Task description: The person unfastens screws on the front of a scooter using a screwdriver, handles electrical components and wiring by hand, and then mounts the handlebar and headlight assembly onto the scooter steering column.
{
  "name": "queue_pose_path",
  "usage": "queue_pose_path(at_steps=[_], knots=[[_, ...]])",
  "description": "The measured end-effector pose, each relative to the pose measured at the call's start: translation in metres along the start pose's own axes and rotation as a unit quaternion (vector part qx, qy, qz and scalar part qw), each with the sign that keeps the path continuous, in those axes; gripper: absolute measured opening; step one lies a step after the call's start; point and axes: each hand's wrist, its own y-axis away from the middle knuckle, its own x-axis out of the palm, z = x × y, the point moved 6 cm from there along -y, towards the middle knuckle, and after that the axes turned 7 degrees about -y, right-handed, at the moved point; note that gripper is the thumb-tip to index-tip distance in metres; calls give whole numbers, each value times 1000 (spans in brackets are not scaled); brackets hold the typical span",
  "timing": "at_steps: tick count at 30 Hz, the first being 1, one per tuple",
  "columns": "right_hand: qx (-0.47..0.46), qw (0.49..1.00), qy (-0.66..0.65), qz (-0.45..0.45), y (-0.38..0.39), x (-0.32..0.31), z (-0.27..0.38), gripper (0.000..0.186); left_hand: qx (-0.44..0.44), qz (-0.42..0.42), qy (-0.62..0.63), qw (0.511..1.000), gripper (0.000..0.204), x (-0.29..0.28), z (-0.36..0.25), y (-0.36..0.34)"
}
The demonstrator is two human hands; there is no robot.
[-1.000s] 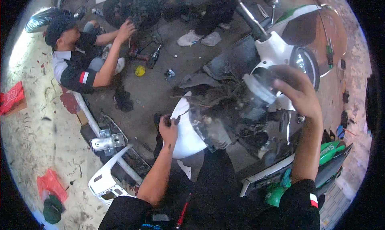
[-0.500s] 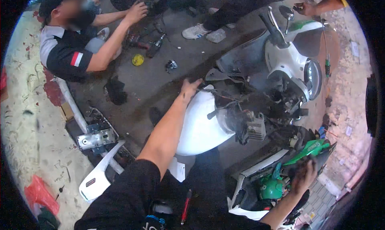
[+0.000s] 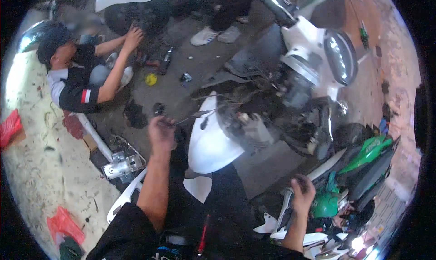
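Note:
My left hand [image 3: 162, 132] is closed, left of a white scooter body panel [image 3: 211, 146]. A thin dark cable [image 3: 185, 120] runs from its fingers toward the stripped middle of the scooter. Just beyond those fingertips is a small dark piece [image 3: 159, 109]; whether it joins the cable I cannot tell. Over to the right, my right hand [image 3: 303, 194] hovers with loosely bent fingers apart and nothing visible in them. It is nearest to a green round part [image 3: 324, 204]. The scooter's white headlight cowl and handlebar [image 3: 306, 40] stand farther off, with exposed wiring between.
A co-worker [image 3: 72, 74] crouches at far left, near a power drill [image 3: 166, 60] and a yellow disc [image 3: 151, 79]. A metal bracket [image 3: 122, 167] and red plastic bag [image 3: 66, 225] lie left. At right are a green panel [image 3: 369, 154] and a grey box-like sheet [image 3: 277, 167].
My left hand has come off the white panel's top and moved left, now with a cable in its fingers. My right hand has drawn back leftward from the green panel. The view has shifted.

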Motion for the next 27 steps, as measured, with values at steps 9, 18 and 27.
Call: queue_pose_path(at_steps=[9, 18, 27], knots=[[-5, 999, -31, 43, 14, 47, 15, 27, 245, 84, -211, 942, 35, 174, -73, 59], [-74, 986, -150, 6, 29, 134, 113, 26, 194, 379, -272, 863, 35, 277, -73, 75], [-100, 890, -443, -41, 4, 176, 168, 38, 471, 513, -292, 656, 34, 250, -40, 128]])
